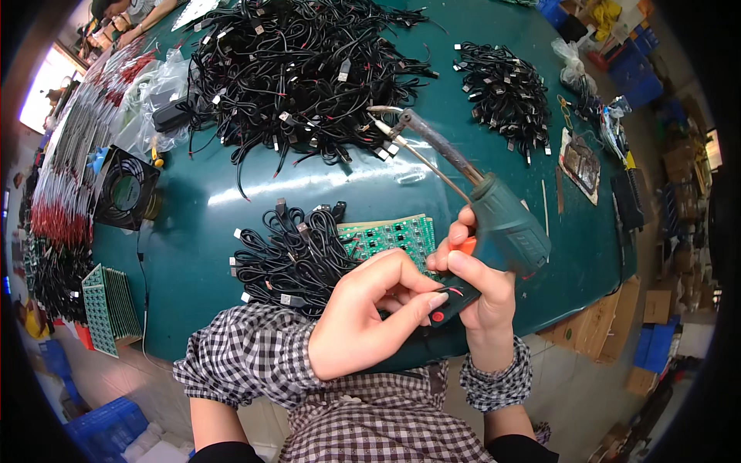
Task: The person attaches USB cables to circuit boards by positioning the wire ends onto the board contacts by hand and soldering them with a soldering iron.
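Note:
My right hand (pixel 488 297) is wrapped around the handle of a green soldering gun (pixel 509 224), fingers by its orange trigger (pixel 467 245). The gun's metal barrel and thin feed tube slant up and left, toward a big heap of black cables. Close against the handle, my left hand (pixel 370 312) is closed in a pinch. A short thin red and white wire end (pixel 455 292) shows by its fingertips; the rest is hidden. Behind my hands lies a panel of green circuit boards (pixel 394 238), partly covered. A bundle of black USB cables (pixel 289 255) lies beside it.
The large cable heap (pixel 293 77) fills the far middle of the green table (pixel 231 174). A smaller cable pile (pixel 505 96) lies far right. At left are a black fan (pixel 126 189), stacked circuit boards (pixel 108 309) and bundled wires (pixel 77 147). Another person's arm (pixel 147 23) is far left.

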Demonstrator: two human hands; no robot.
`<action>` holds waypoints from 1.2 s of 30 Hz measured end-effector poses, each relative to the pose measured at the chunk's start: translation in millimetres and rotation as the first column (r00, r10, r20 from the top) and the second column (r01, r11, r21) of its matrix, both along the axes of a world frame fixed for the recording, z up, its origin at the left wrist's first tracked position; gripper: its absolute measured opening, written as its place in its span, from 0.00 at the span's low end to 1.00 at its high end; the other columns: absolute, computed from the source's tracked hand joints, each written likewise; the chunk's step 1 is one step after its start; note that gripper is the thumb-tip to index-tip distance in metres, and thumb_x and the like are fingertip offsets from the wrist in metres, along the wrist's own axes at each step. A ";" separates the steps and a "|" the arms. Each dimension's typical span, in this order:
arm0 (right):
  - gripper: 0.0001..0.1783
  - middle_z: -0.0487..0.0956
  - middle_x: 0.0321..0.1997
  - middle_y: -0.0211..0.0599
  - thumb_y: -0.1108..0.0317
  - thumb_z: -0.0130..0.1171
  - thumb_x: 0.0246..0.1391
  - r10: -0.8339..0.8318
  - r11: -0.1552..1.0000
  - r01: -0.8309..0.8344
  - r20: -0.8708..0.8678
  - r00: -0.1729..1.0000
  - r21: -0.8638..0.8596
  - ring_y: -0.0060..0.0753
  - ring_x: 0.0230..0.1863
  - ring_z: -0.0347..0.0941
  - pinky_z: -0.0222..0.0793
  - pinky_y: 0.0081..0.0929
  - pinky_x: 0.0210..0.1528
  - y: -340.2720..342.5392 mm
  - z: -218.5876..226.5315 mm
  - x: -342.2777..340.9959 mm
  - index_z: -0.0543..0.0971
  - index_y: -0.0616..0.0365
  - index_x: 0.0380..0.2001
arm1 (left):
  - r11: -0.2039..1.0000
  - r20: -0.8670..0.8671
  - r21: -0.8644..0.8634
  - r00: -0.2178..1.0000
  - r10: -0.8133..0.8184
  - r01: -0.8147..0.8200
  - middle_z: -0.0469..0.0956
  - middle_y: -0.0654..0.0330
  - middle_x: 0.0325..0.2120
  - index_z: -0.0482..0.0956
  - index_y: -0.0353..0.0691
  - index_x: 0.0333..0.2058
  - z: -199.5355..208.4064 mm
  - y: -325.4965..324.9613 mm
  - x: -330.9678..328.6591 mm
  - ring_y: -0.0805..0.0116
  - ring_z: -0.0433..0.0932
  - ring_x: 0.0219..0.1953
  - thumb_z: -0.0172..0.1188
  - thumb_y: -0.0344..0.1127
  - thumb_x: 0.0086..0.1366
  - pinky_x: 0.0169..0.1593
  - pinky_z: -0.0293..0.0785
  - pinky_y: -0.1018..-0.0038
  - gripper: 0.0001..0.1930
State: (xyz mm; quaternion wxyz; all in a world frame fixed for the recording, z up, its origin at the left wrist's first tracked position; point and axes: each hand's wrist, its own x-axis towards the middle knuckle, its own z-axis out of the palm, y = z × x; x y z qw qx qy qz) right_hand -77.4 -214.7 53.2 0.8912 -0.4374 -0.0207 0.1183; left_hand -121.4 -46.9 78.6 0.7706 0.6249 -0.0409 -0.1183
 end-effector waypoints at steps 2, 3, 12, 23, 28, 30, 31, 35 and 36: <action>0.23 0.75 0.41 0.38 0.79 0.61 0.52 0.003 0.996 -0.002 0.007 1.000 -0.089 0.34 0.40 0.79 0.79 0.32 0.46 0.1 0.5 -0.5 0.70 0.66 0.52 | 0.998 0.009 0.067 1.000 0.020 -0.021 0.72 0.60 0.34 0.74 0.31 0.34 1.7 0.0 -1.5 0.75 0.80 0.32 0.60 0.22 0.63 0.35 0.79 0.81 0.04; 0.23 0.75 0.41 0.38 0.79 0.61 0.52 0.004 0.996 -0.004 0.003 1.000 -0.088 0.34 0.40 0.79 0.79 0.32 0.46 -0.4 2.3 -2.4 0.70 0.66 0.52 | 0.990 0.023 0.130 0.999 0.042 -0.045 0.72 0.60 0.34 0.74 0.31 0.34 1.2 0.4 -1.6 0.75 0.80 0.31 0.60 0.22 0.63 0.34 0.79 0.81 0.04; 0.25 0.74 0.41 0.36 0.83 0.64 0.48 -0.059 0.927 0.101 0.128 0.990 -0.362 0.28 0.41 0.76 0.75 0.27 0.46 -4.1 7.0 -21.3 0.70 0.64 0.51 | 0.971 0.015 0.218 0.995 0.100 -0.100 0.72 0.61 0.33 0.73 0.31 0.34 -6.5 -3.2 -1.2 0.79 0.77 0.29 0.61 0.23 0.63 0.30 0.75 0.84 0.05; 0.19 0.73 0.38 0.33 0.81 0.64 0.50 -0.081 0.910 0.093 0.046 0.996 -0.404 0.22 0.37 0.73 0.72 0.20 0.39 3.6 10.8 -36.1 0.71 0.61 0.45 | 0.904 0.263 0.347 0.951 0.160 -0.248 0.71 0.61 0.25 0.76 0.33 0.33 -5.9 -6.8 -1.2 0.78 0.71 0.22 0.63 0.23 0.60 0.25 0.68 0.81 0.04; 0.12 0.74 0.40 0.32 0.78 0.63 0.53 0.061 0.759 0.062 0.166 0.984 -0.648 0.21 0.38 0.73 0.72 0.20 0.38 -5.3 12.2 -35.6 0.73 0.60 0.39 | 0.910 0.273 0.324 0.947 0.170 -0.257 0.70 0.62 0.25 0.76 0.32 0.32 -10.4 -4.3 -3.4 0.81 0.67 0.21 0.63 0.22 0.59 0.23 0.63 0.84 0.04; 0.16 0.72 0.40 0.34 0.79 0.60 0.53 -0.030 0.822 0.063 0.067 0.997 -0.566 0.26 0.42 0.76 0.74 0.27 0.46 -8.5 15.4 -35.1 0.71 0.62 0.44 | 0.935 0.227 0.279 0.961 0.156 -0.217 0.70 0.62 0.24 0.77 0.33 0.32 -12.0 -3.7 -3.5 0.79 0.65 0.19 0.63 0.23 0.59 0.22 0.62 0.81 0.04; 0.19 0.71 0.41 0.35 0.81 0.58 0.51 -0.070 0.832 0.105 0.084 0.994 -0.545 0.30 0.42 0.76 0.75 0.32 0.48 -8.1 15.0 -31.7 0.69 0.63 0.47 | 0.935 0.226 0.279 0.961 0.157 -0.218 0.70 0.62 0.24 0.77 0.33 0.32 -12.1 -3.1 -3.9 0.79 0.65 0.19 0.63 0.23 0.59 0.22 0.62 0.81 0.04; 0.21 0.72 0.40 0.37 0.81 0.60 0.50 0.001 0.834 0.098 0.180 0.984 -0.542 0.31 0.39 0.77 0.76 0.32 0.46 -10.0 6.5 -24.9 0.69 0.64 0.48 | 0.942 0.156 0.295 0.981 0.119 -0.161 0.70 0.62 0.23 0.77 0.33 0.32 -8.3 -1.4 -4.1 0.79 0.64 0.19 0.63 0.24 0.60 0.22 0.61 0.81 0.04; 0.21 0.72 0.40 0.37 0.81 0.60 0.50 0.000 0.834 0.098 0.178 0.984 -0.542 0.31 0.39 0.77 0.76 0.32 0.46 -10.6 4.6 -24.1 0.69 0.64 0.48 | 0.942 0.138 0.302 0.984 0.112 -0.149 0.70 0.62 0.23 0.77 0.33 0.32 -8.0 -1.0 -3.6 0.79 0.64 0.18 0.63 0.24 0.60 0.22 0.61 0.81 0.04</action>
